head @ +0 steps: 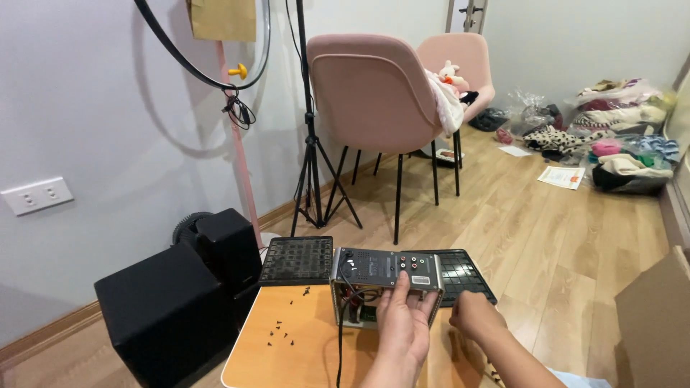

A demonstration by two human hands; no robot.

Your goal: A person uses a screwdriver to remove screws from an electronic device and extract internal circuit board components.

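Amplifier box (386,286) stood near the far edge of the small wooden table (302,352), gripped from behind by the left hand (404,327), black cable (340,345) trailing toward the near edge. Right hand (474,316) rested curled just beside it at the table's right edge, grip not discernible. Loose screws (284,332) lay scattered on bare wood left of the box, black speaker (169,316) close against the left rim, two dark grilles (296,260) beyond the far edge.

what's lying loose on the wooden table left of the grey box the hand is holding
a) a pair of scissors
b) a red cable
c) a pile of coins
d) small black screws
d: small black screws lie scattered on the wooden table, left of the grey metal box that the left hand grips from the front.
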